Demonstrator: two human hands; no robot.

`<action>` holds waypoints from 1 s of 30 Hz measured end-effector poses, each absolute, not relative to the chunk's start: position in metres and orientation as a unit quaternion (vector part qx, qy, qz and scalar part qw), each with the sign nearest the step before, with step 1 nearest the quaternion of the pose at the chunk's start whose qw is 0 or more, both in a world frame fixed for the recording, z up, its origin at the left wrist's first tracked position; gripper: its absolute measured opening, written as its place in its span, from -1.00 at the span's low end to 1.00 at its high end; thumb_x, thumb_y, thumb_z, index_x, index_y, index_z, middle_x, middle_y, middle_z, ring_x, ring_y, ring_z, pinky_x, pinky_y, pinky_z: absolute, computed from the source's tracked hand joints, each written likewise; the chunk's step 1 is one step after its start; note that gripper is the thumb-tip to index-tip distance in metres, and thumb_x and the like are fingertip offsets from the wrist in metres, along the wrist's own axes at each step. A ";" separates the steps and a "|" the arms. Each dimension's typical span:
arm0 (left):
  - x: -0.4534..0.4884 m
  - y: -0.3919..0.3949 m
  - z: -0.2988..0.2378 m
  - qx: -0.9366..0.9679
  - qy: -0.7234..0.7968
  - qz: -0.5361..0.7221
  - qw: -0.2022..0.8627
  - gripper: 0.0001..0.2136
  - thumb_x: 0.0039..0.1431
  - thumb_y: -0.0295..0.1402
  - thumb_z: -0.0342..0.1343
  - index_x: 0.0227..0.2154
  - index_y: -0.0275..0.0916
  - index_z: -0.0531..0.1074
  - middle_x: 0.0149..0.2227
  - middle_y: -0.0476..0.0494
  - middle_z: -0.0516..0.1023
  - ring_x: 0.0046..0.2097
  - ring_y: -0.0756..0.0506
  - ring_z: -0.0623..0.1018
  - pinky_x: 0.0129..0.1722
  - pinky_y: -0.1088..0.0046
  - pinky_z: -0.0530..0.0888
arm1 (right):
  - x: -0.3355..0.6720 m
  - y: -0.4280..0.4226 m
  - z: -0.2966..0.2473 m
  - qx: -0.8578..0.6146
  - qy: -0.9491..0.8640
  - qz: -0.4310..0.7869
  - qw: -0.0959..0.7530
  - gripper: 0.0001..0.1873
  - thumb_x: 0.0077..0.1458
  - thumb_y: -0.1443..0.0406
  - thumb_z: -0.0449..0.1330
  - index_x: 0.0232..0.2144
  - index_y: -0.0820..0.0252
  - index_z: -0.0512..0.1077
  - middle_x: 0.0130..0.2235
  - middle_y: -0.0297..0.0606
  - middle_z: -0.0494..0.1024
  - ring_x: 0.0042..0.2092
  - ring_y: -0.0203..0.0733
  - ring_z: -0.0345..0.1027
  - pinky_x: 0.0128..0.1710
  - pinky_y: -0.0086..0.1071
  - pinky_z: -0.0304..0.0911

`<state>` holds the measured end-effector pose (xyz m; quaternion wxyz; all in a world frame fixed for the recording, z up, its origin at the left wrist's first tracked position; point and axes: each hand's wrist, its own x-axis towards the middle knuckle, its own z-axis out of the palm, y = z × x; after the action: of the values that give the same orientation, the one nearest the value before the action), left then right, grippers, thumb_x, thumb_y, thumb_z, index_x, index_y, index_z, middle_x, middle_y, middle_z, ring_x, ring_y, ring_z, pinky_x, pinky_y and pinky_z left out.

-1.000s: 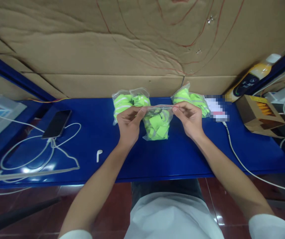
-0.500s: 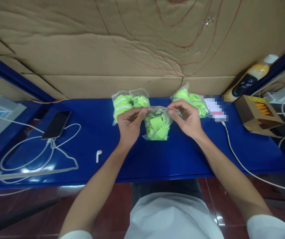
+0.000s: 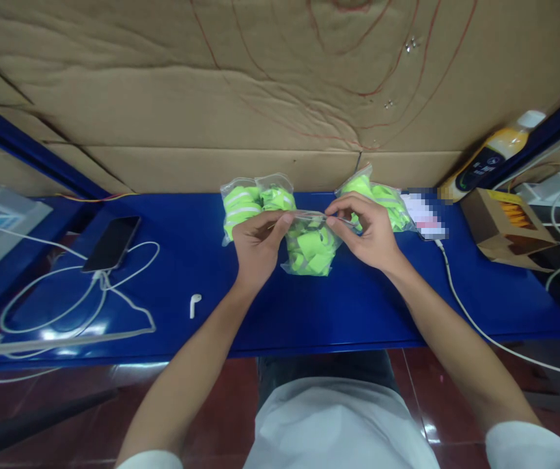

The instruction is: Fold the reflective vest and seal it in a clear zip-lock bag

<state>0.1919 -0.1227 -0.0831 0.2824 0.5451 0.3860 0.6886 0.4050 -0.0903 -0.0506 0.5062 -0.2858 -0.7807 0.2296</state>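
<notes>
Over the middle of the blue table (image 3: 358,312), the left hand (image 3: 258,244) pinched one end of the mouth of a clear bag (image 3: 312,253) between thumb and fingers, while the right hand (image 3: 370,228) had thumb and forefinger closed on the same strip nearer its other end. The bag, stuffed with bright green fabric, sat at the table's centre, its lower end seeming to rest on the surface. Whether its mouth was sealed could not be told. At the table's back edge, two filled bags stood just beyond the left hand, and a bagged green bundle (image 3: 358,187) lay beyond the right, partly hidden by it. The grip was the likeliest weak point: thin, slick film held only by fingertips might have slid loose, and the mouth might then have gaped, with fabric bulging out. Pulling unevenly from the two ends could have creased or stretched the strip, and fabric caught in it would have kept the edges apart. Knuckles pushed towards the table's back might have knocked the neighbouring bags out of place. The earbud (image 3: 195,305), on the table's left half near the left forearm, could have been swept off the front edge by a careless elbow.
</notes>
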 end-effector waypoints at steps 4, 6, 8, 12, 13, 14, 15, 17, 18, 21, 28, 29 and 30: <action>0.194 -0.125 -0.081 0.541 0.390 0.688 0.286 -0.81 0.24 -0.13 0.41 -0.29 -0.14 0.72 -0.26 -0.12 0.75 -0.24 -0.14 0.72 -0.18 0.33 0.65 | 0.405 -0.089 -0.044 -0.273 -0.813 0.204 0.471 -0.87 0.33 0.24 0.25 -0.30 0.10 0.53 -0.28 -0.25 0.60 -0.28 -0.17 0.38 -0.26 -0.24 0.27; 0.194 -0.126 -0.079 0.545 0.388 0.686 0.287 -0.81 0.24 -0.14 0.40 -0.29 -0.15 0.72 -0.27 -0.12 0.75 -0.23 -0.14 0.72 -0.16 0.31 0.66 | 0.405 -0.089 -0.047 -0.270 -0.824 0.178 0.466 -0.87 0.36 0.25 0.21 -0.29 0.10 0.48 -0.27 -0.24 0.57 -0.27 -0.16 0.39 -0.24 -0.24 0.28; 0.195 -0.127 -0.077 0.553 0.390 0.682 0.279 -0.81 0.25 -0.15 0.40 -0.29 -0.15 0.72 -0.27 -0.12 0.75 -0.22 -0.15 0.73 -0.15 0.30 0.66 | 0.404 -0.088 -0.051 -0.269 -0.829 0.153 0.465 -0.87 0.38 0.27 0.17 -0.28 0.10 0.45 -0.26 -0.23 0.54 -0.24 -0.15 0.40 -0.22 -0.23 0.29; 0.196 -0.129 -0.074 0.556 0.387 0.684 0.271 -0.82 0.28 -0.16 0.38 -0.29 -0.16 0.71 -0.28 -0.12 0.75 -0.22 -0.14 0.73 -0.15 0.31 0.66 | 0.401 -0.089 -0.053 -0.275 -0.829 0.137 0.468 -0.87 0.39 0.27 0.15 -0.26 0.09 0.43 -0.27 -0.24 0.51 -0.24 -0.14 0.39 -0.21 -0.23 0.30; 0.196 -0.129 -0.075 0.553 0.384 0.687 0.274 -0.82 0.28 -0.16 0.38 -0.29 -0.16 0.71 -0.28 -0.12 0.75 -0.23 -0.14 0.73 -0.16 0.31 0.66 | 0.401 -0.089 -0.051 -0.275 -0.828 0.141 0.469 -0.89 0.38 0.27 0.17 -0.26 0.09 0.45 -0.26 -0.24 0.52 -0.23 -0.14 0.39 -0.21 -0.23 0.30; 0.196 -0.128 -0.075 0.552 0.380 0.688 0.278 -0.82 0.28 -0.16 0.37 -0.29 -0.16 0.71 -0.28 -0.12 0.75 -0.23 -0.14 0.73 -0.16 0.31 0.66 | 0.401 -0.089 -0.049 -0.272 -0.828 0.147 0.467 -0.91 0.37 0.26 0.20 -0.25 0.10 0.46 -0.24 -0.24 0.53 -0.23 -0.14 0.40 -0.20 -0.23 0.30; 0.197 -0.128 -0.075 0.551 0.377 0.690 0.280 -0.82 0.29 -0.17 0.37 -0.29 -0.17 0.71 -0.27 -0.12 0.75 -0.23 -0.13 0.72 -0.16 0.32 0.65 | 0.400 -0.089 -0.046 -0.269 -0.831 0.153 0.461 -0.92 0.35 0.25 0.22 -0.24 0.10 0.48 -0.24 -0.24 0.54 -0.22 -0.14 0.40 -0.18 -0.23 0.30; 0.197 -0.128 -0.076 0.551 0.375 0.692 0.279 -0.83 0.29 -0.18 0.38 -0.29 -0.17 0.71 -0.27 -0.12 0.75 -0.23 -0.12 0.72 -0.17 0.34 0.65 | 0.400 -0.088 -0.042 -0.261 -0.840 0.166 0.446 -0.91 0.34 0.24 0.25 -0.24 0.11 0.50 -0.24 -0.25 0.55 -0.23 -0.15 0.40 -0.18 -0.23 0.30; 0.197 -0.128 -0.077 0.552 0.375 0.691 0.276 -0.84 0.28 -0.19 0.38 -0.29 -0.16 0.71 -0.28 -0.12 0.74 -0.23 -0.12 0.72 -0.17 0.35 0.64 | 0.400 -0.087 -0.040 -0.257 -0.844 0.171 0.439 -0.90 0.34 0.25 0.25 -0.26 0.11 0.49 -0.26 -0.26 0.55 -0.24 -0.16 0.39 -0.19 -0.24 0.29; 0.197 -0.129 -0.078 0.557 0.380 0.689 0.268 -0.83 0.28 -0.18 0.38 -0.28 -0.17 0.71 -0.29 -0.12 0.74 -0.23 -0.11 0.71 -0.17 0.37 0.63 | 0.399 -0.086 -0.039 -0.253 -0.849 0.169 0.431 -0.87 0.34 0.29 0.21 -0.32 0.10 0.45 -0.31 -0.29 0.52 -0.28 -0.19 0.37 -0.25 -0.27 0.26; 0.195 -0.128 -0.079 0.573 0.370 0.686 0.254 -0.84 0.31 -0.20 0.35 -0.26 -0.16 0.71 -0.29 -0.12 0.73 -0.24 -0.09 0.69 -0.20 0.39 0.60 | 0.396 -0.085 -0.044 -0.248 -0.851 0.145 0.439 -0.86 0.35 0.35 0.16 -0.32 0.13 0.40 -0.32 -0.28 0.47 -0.30 -0.20 0.34 -0.27 -0.29 0.23; 0.195 -0.128 -0.079 0.572 0.366 0.689 0.255 -0.85 0.32 -0.21 0.35 -0.26 -0.17 0.71 -0.29 -0.11 0.73 -0.25 -0.08 0.69 -0.20 0.40 0.60 | 0.396 -0.085 -0.042 -0.249 -0.851 0.147 0.438 -0.87 0.35 0.33 0.17 -0.32 0.13 0.42 -0.32 -0.28 0.48 -0.29 -0.19 0.34 -0.26 -0.29 0.23; 0.196 -0.128 -0.079 0.570 0.363 0.691 0.256 -0.85 0.32 -0.22 0.35 -0.27 -0.17 0.71 -0.30 -0.11 0.73 -0.26 -0.07 0.69 -0.21 0.41 0.59 | 0.396 -0.086 -0.040 -0.250 -0.852 0.149 0.435 -0.88 0.34 0.31 0.19 -0.31 0.14 0.44 -0.31 -0.27 0.49 -0.28 -0.19 0.35 -0.25 -0.29 0.23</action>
<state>0.1955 -0.1277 -0.0788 0.2557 0.5703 0.3625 0.6913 0.3960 -0.0857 -0.0399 0.4351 -0.2496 -0.8521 0.1493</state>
